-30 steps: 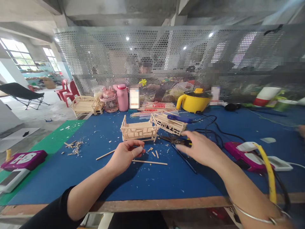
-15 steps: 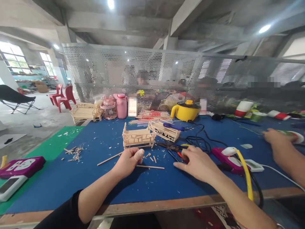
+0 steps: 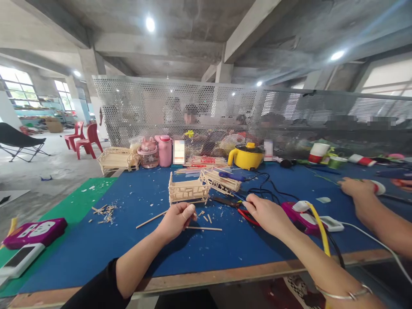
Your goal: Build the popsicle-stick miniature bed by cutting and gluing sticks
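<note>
My left hand (image 3: 177, 219) is closed in a pinch above the blue mat; whatever sits between thumb and finger is too small to make out. Thin wooden sticks (image 3: 206, 228) lie beneath and beside it, with short cut pieces (image 3: 206, 217) nearby. My right hand (image 3: 262, 210) is closed around a slim pen-like tool (image 3: 236, 197) whose tip points up and left. Red-handled pliers (image 3: 247, 217) lie under that hand. Just beyond my left hand stands a small wooden stick model (image 3: 188, 191), touching a second, tilted one (image 3: 220, 179).
A blue-handled tool (image 3: 231, 176) with a black cord rests on the tilted model. Behind are a yellow pot (image 3: 247, 159), pink bottle (image 3: 165, 151) and stick bundle (image 3: 206, 163). A purple power strip (image 3: 299, 218) lies right, near another person's hand (image 3: 354, 187). Scraps (image 3: 104, 213) lie left.
My right hand has closed on the slim tool and raised it from beside the pliers. My left hand keeps its pinch. The view has shifted slightly.
</note>
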